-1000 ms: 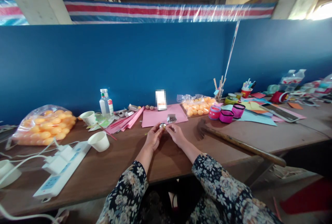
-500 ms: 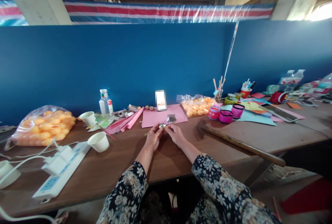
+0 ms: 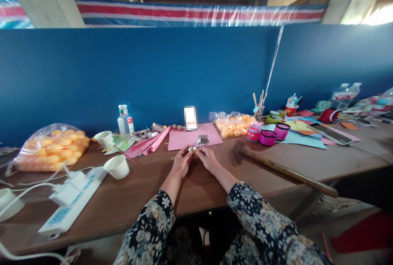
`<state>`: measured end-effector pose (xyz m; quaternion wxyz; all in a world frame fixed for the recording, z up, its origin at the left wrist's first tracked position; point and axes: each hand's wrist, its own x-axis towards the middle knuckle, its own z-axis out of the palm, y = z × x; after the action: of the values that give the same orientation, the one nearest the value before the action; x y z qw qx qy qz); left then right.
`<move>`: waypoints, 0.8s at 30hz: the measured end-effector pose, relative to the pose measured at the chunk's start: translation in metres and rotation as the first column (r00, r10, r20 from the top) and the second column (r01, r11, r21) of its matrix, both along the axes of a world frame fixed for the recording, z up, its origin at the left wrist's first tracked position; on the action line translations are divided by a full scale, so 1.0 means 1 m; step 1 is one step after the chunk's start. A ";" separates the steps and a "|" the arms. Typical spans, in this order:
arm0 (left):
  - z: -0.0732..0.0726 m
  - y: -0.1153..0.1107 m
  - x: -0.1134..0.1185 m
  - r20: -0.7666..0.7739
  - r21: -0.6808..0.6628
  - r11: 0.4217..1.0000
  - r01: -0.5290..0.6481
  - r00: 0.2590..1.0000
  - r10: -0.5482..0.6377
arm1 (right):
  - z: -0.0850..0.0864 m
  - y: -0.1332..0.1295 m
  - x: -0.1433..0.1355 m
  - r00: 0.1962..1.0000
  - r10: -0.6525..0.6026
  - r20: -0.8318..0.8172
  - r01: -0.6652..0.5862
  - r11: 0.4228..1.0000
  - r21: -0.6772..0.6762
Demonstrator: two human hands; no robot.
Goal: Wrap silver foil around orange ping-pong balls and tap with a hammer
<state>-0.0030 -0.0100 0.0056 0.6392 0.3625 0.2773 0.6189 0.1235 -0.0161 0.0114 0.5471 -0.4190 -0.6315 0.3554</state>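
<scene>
A small shiny silver ball (image 3: 192, 149) is held up just in front of the pink sheet of paper (image 3: 176, 142). The fingertips of my left hand (image 3: 182, 162) are closed around its left side. From the other side, my right hand (image 3: 208, 160) pinches at the ball's right edge; whether a smaller piece sits in that pinch is too small to tell. Right behind my fingers, a small dark clear packet (image 3: 203, 140) lies on the pink paper. Two brownish shiny balls (image 3: 177, 126) rest at the paper's back left.
Left are a power strip (image 3: 73, 203), a paper cup (image 3: 116, 167), a bag of orange balls (image 3: 55, 148), a bottle (image 3: 123, 122) and folded pink strips (image 3: 150, 144). A hammer (image 3: 285, 171) lies right, near purple rings (image 3: 267, 137), another ball bag (image 3: 235, 126) and a phone (image 3: 330, 134).
</scene>
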 end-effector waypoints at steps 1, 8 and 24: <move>0.000 0.000 0.000 -0.001 0.004 1.000 -0.001 1.000 0.001 | 0.000 0.000 0.000 1.000 0.004 0.001 -0.004 1.000 0.000; 0.000 0.000 0.001 -0.031 0.021 1.000 -0.003 1.000 0.003 | -0.003 0.003 0.000 1.000 0.013 -0.005 -0.013 1.000 -0.022; -0.002 -0.002 0.002 -0.080 0.093 0.995 0.023 0.997 -0.015 | -0.012 0.008 -0.001 0.994 -0.006 -0.110 -0.006 0.994 -0.113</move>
<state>-0.0012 -0.0116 0.0038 0.6158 0.4190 0.2699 0.6103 0.1222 -0.0079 -0.0006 0.5565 -0.4291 -0.5793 0.4129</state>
